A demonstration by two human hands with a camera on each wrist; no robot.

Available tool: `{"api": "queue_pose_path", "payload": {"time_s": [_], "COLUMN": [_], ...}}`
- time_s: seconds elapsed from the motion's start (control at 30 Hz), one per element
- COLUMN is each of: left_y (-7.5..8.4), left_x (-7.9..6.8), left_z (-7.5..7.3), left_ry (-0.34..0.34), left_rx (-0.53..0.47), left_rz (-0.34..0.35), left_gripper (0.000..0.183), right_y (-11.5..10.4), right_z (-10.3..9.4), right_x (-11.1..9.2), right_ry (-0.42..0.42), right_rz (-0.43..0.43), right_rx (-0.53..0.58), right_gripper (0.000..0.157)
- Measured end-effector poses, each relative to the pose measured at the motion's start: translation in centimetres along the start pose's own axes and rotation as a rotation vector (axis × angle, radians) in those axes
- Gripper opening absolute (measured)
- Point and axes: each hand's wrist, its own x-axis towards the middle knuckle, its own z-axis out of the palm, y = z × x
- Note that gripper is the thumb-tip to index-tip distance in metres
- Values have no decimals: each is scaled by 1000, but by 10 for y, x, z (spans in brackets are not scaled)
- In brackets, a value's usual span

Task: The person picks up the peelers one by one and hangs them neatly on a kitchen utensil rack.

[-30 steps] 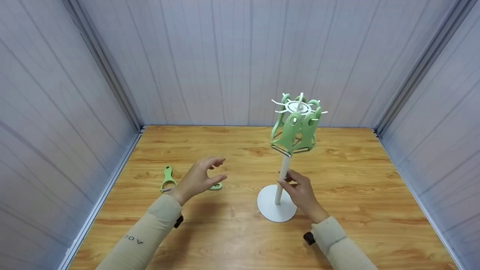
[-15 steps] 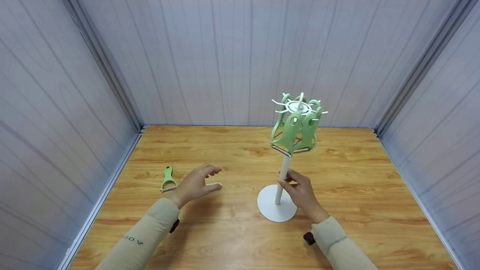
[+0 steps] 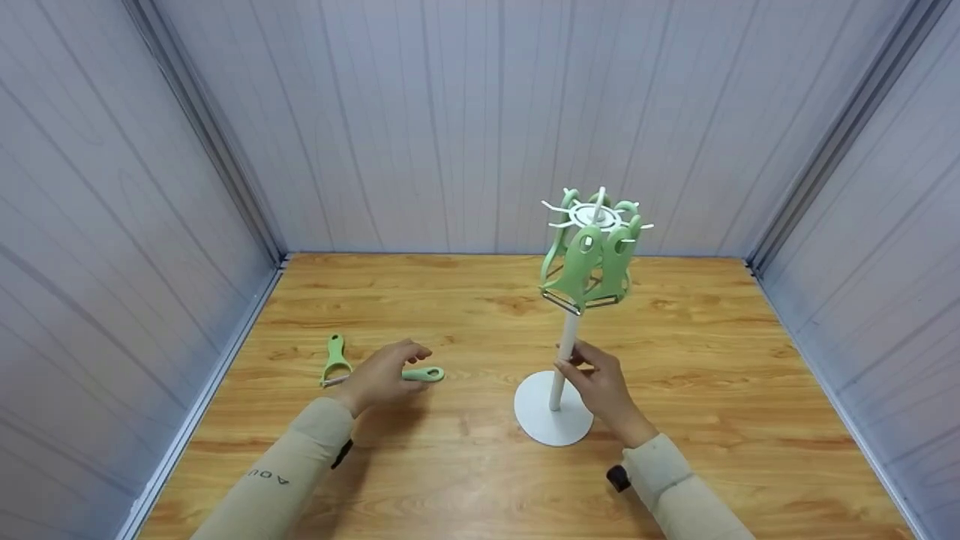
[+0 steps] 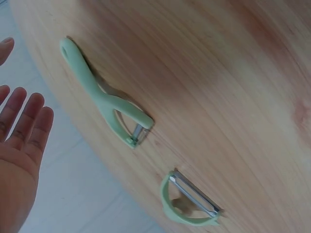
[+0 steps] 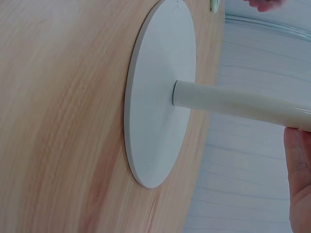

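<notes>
My right hand (image 3: 604, 384) pinches the white pole (image 3: 570, 330) of an upright rack between thumb and fingers; the right wrist view shows fingers (image 5: 295, 158) against the pole (image 5: 218, 99). Several green peelers (image 3: 580, 262) hang from the hooks at its top. Over on the left, my left hand (image 3: 381, 375) hovers above a green peeler (image 3: 429, 374), hiding its blade end in the head view. The left wrist view shows that whole peeler (image 4: 85, 77) lying on the table, apart from the extended fingers (image 4: 29, 114). A second peeler (image 3: 336, 351) lies farther left.
The rack's round white base (image 3: 551, 429) rests flat on the wooden table (image 3: 480, 480). Pale panelled walls (image 3: 495, 135) enclose the table at the back and both sides. Some hooks (image 3: 553, 205) at the rack's top bear no peeler.
My left hand has moved down and slightly left, and the peeler's handle now shows beyond its fingers. The right hand and the rack stay in place.
</notes>
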Motion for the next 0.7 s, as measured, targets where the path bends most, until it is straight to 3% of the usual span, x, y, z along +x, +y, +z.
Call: {"api": "queue_pose_path", "payload": {"time_s": [0.17,0.7], "left_y": [-8,-16], "left_x": [0,6], "left_z": [2,7], "left_ry": [-17,-65], "left_rx": [29,156], "left_rz": [-36,-51], "left_gripper": [48,45], "right_y": [0,-2], "right_z": [0,-1], "right_x": [0,0], "right_ry": [-2,-6], "right_rz": [13,53], "right_rx": [-14,-25], "right_gripper": [22,22]}}
